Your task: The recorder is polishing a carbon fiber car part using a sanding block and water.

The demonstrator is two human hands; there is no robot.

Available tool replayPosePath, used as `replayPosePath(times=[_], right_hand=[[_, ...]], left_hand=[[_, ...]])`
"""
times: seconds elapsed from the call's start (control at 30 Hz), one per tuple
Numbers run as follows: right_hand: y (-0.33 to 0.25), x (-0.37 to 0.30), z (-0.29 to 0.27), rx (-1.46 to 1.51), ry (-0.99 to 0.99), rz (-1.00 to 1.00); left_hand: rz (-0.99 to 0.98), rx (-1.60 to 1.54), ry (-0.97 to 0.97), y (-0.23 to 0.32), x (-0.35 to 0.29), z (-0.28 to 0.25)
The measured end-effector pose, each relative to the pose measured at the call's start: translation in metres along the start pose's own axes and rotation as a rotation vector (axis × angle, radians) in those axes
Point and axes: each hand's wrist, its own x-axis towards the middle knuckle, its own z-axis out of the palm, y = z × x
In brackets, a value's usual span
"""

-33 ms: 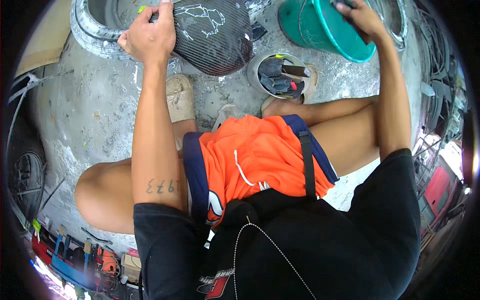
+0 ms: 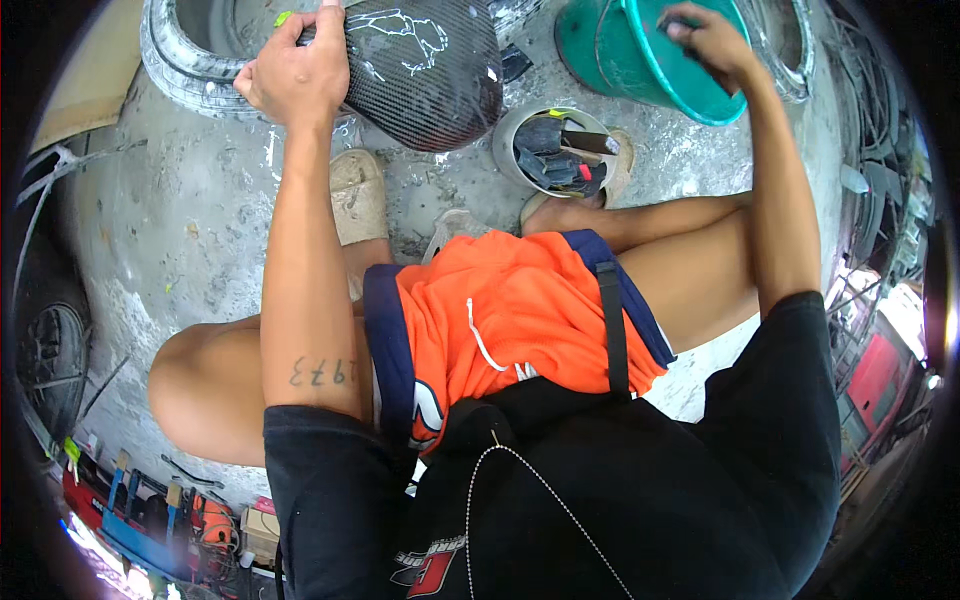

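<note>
My left hand (image 2: 298, 72) is closed on the left edge of a glossy black carbon-fibre shell (image 2: 425, 85) with white outlines drawn on it. Over the mouth of a green bucket (image 2: 610, 65), my right hand (image 2: 712, 48) has its fingers curled around a small dark piece (image 2: 676, 20), whose exact kind I cannot make out. Between shell and bucket, on the floor, a pale round tub (image 2: 506, 150) holds several dark scraps or pads.
A whitish-grey ring-shaped part, perhaps a tyre (image 2: 170, 75), lies beyond my left hand. A sandal (image 2: 358, 205) is on my foot by the shell. Tools and a blue-and-red rack (image 2: 120, 520) stand at lower left; dark hoses (image 2: 880, 130) line the right.
My right hand has shifted slightly left and down over the bucket. My left hand and the shell have barely moved.
</note>
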Motion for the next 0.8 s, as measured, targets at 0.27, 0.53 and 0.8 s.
replayPosePath(times=[0.27,0.53,0.8], right_hand=[[0.071,0.03,0.063,-0.65,0.011,-0.13],[-0.147,-0.042,0.044,-0.441,0.466,-0.617],[-0.238,-0.014,0.059,-0.583,0.215,-0.811]], left_hand=[[0.036,-0.024,-0.03,-0.003,0.005,-0.007],[0.045,-0.006,0.019,-0.002,0.005,-0.008],[0.029,0.024,0.01,-0.004,0.008,0.003]])
